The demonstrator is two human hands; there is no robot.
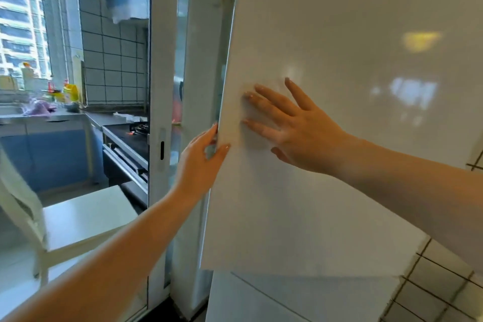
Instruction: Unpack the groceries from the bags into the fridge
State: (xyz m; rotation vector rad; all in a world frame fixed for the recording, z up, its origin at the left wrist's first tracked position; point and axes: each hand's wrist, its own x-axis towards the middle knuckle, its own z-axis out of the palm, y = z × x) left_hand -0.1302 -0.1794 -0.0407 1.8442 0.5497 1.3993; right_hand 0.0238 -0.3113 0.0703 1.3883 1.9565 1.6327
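The fridge door (pixel 339 138) filled the right side of the view. The left hand (pixel 201 162) reached up and held the door's left edge, thumb on the front and fingers curled behind it. The right hand (pixel 295 128) lay flat on the door, fingers straight and spread, holding nothing

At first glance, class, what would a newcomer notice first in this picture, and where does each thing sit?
The big glossy white fridge door fills the right half, with the right hand spread flat on it. The left hand grips the door's left edge, thumb on the front. Behind, at left, a white chair stands before a kitchen with a black stove.
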